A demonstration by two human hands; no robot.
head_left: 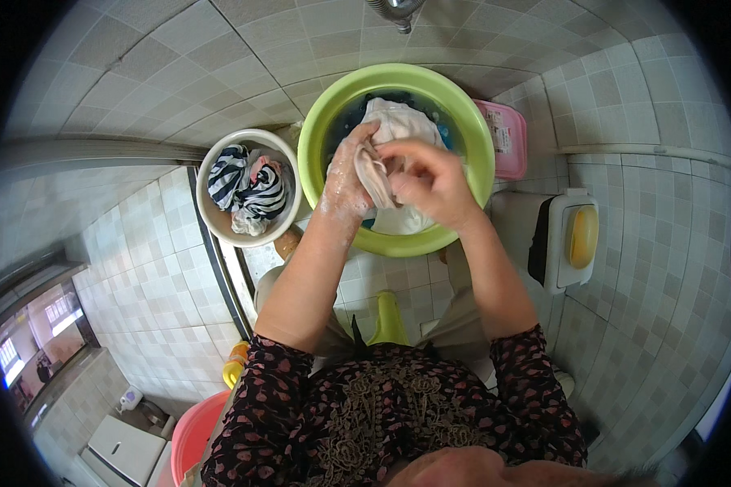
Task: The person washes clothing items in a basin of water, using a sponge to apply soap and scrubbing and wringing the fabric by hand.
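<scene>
Left hand, right hand both clenched on white cloth over green basin; pink labelled box beside basin.

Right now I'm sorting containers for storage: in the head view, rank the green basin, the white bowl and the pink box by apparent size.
1. green basin
2. white bowl
3. pink box, partly hidden behind the basin, so unsure.
</scene>
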